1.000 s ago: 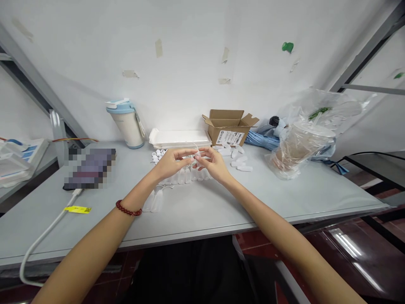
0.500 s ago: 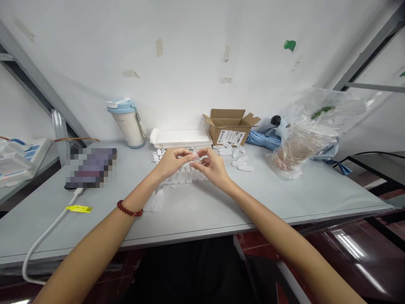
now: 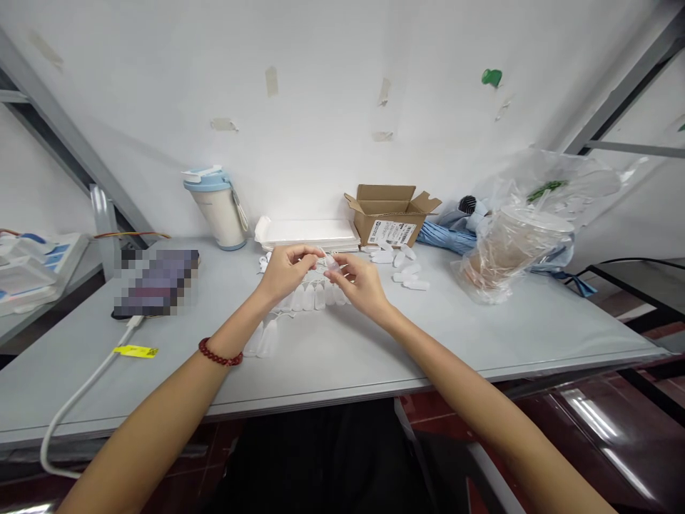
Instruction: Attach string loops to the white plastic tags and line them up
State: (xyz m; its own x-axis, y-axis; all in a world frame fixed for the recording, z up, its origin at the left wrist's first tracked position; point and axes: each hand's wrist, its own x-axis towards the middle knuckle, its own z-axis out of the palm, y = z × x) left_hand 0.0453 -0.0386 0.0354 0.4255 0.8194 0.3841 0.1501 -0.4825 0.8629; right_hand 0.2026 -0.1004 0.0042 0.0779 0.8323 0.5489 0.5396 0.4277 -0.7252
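Note:
Above the middle of the grey table (image 3: 342, 350) my left hand (image 3: 286, 270) and my right hand (image 3: 359, 280) meet with fingers pinched. Between the fingertips is a small clear plastic piece (image 3: 328, 263); which hand carries it most I cannot tell. Under the hands lies a row of small white plastic capsules (image 3: 307, 298). Two more of them (image 3: 260, 341) lie nearer to me, beside my left forearm with its red bead bracelet (image 3: 219, 355).
At the back stand a blue-lidded jug (image 3: 217, 208), a white foam tray (image 3: 306, 233), an open cardboard box (image 3: 390, 215) with loose white capsules (image 3: 404, 268) in front. A bagged drink cup (image 3: 511, 239) sits right. A blurred phone (image 3: 155, 281) and white cable (image 3: 80, 400) lie left.
Both hands have stayed together over the capsule row, shifting their fingers slightly around the small clear piece. Nothing else on the table has moved.

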